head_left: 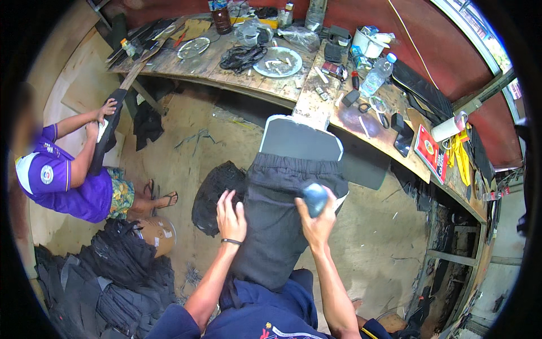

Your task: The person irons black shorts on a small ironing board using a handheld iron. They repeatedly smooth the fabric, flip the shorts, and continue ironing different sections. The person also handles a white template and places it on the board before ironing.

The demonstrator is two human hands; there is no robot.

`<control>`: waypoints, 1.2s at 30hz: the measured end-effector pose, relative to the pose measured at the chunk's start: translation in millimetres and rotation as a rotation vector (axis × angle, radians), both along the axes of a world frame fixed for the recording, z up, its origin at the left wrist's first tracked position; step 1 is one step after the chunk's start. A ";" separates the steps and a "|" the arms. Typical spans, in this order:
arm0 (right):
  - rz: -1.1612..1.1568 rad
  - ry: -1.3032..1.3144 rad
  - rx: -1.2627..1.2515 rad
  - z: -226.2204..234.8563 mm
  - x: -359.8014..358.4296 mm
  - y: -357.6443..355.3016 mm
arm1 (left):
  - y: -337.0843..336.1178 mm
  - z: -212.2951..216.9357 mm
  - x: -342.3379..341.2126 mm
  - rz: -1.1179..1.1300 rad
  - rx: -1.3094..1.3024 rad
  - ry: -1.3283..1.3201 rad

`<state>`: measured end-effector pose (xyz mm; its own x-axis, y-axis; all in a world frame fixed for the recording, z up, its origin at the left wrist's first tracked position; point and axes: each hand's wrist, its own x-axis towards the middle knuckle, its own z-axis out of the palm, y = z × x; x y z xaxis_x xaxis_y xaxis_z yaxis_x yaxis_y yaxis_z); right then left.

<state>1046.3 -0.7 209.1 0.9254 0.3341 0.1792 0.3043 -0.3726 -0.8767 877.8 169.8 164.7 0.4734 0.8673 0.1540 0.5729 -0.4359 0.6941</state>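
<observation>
Black elastic-waist trousers (pixel 293 186) are pulled over the end of a grey board with a pale edge (pixel 296 135), which juts toward me from the bench. Their lower part reaches my lap. In my right hand (pixel 319 226) is a rounded blue object (pixel 315 200), blurred, its kind unclear; it is held over the right side of the trousers, below the waistband. At the garment's left edge, my left hand (pixel 231 217) has its fingers stretched and apart, holding nothing. It wears a dark wristband. A small white patch (pixel 341 201) shows beside my right hand.
A bundle of black cloth (pixel 217 198) lies left of the board. Dark fabric pieces (pixel 113 277) are heaped at lower left. A person in purple (pixel 73 175) works at another narrow board. The wooden bench (pixel 243 79) bears plates (pixel 278 62), a water bottle (pixel 378 75) and scissors (pixel 381 116).
</observation>
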 end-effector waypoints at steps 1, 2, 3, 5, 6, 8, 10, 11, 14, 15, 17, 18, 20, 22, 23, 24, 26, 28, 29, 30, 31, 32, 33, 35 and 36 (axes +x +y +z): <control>-0.063 -0.077 -0.017 1.3 8.4 -1.8 | -1.5 6.5 22.5 -0.178 0.007 -0.021; -0.158 -0.257 0.048 1.7 17.2 -3.7 | -5.0 13.1 44.2 -0.312 0.041 -0.042; -0.120 -0.019 0.041 0.0 26.8 -1.2 | -10.9 17.8 69.6 -0.398 0.046 0.157; -0.033 -0.241 -0.171 -9.7 50.9 11.7 | -9.0 24.2 106.5 -0.463 0.108 0.380; 0.009 -0.250 -0.231 -19.0 67.2 25.4 | -3.0 25.5 121.0 -0.447 0.196 0.356; -0.073 -0.276 -0.099 -32.7 104.2 61.3 | 16.9 27.0 143.8 -0.426 0.058 0.441; -0.084 -0.375 -0.161 -37.0 141.3 99.1 | 39.3 27.2 166.6 -0.390 -0.029 0.559; -0.005 -0.364 -0.139 -35.0 160.3 115.7 | 53.1 26.0 180.4 -0.329 -0.055 0.559; 0.065 -0.312 -0.147 -15.2 201.8 139.0 | 85.3 21.0 223.3 -0.278 0.212 0.268; 0.007 -0.180 -0.031 -5.7 206.2 134.1 | 91.6 19.1 231.9 -0.405 0.381 0.206; -0.013 -0.260 0.017 11.8 196.1 111.6 | 99.4 14.3 246.5 -0.545 0.343 0.205; -0.061 -0.272 -0.043 18.9 181.9 93.0 | 100.7 11.8 250.4 -0.596 0.217 0.300; 0.006 -0.165 -0.111 28.2 133.3 56.8 | 102.9 6.9 254.6 -0.623 0.219 0.260; 0.273 -0.237 -0.255 28.6 82.1 35.0 | 105.5 3.4 259.6 -0.612 0.279 0.251; 0.465 -0.240 -0.370 27.9 61.1 27.7 | 106.6 2.0 263.8 -0.636 0.280 0.269; 0.605 -0.263 -0.486 24.3 46.1 27.7 | 109.2 1.3 269.3 -0.618 0.367 0.198; 0.508 -0.260 -0.496 14.6 33.6 37.8 | 112.3 0.9 281.6 -0.669 0.343 0.173; 0.558 -0.295 -0.363 2.5 37.3 60.0 | 115.3 1.6 293.2 -0.692 0.278 0.248; 0.517 -0.265 -0.276 -3.6 40.4 73.0 | 118.0 1.7 298.9 -0.703 0.268 0.229; 0.607 -0.311 -0.281 -8.4 43.7 85.0 | 118.5 1.7 302.9 -0.699 0.295 0.214; 0.626 -0.349 -0.333 -9.5 42.1 93.0 | 120.3 1.4 306.6 -0.682 0.310 0.194; 0.657 -0.274 -0.468 -10.7 43.0 102.5 | 121.2 1.3 309.0 -0.692 0.295 0.187; 0.612 -0.269 -0.446 -7.4 38.5 104.7 | 121.7 1.2 310.7 -0.687 0.317 0.179; 0.606 -0.324 -0.388 0.5 30.8 108.3 | 122.1 1.1 312.2 -0.681 0.343 0.197; 0.591 -0.285 -0.427 6.1 24.4 109.1 | 123.2 0.6 313.0 -0.688 0.308 0.168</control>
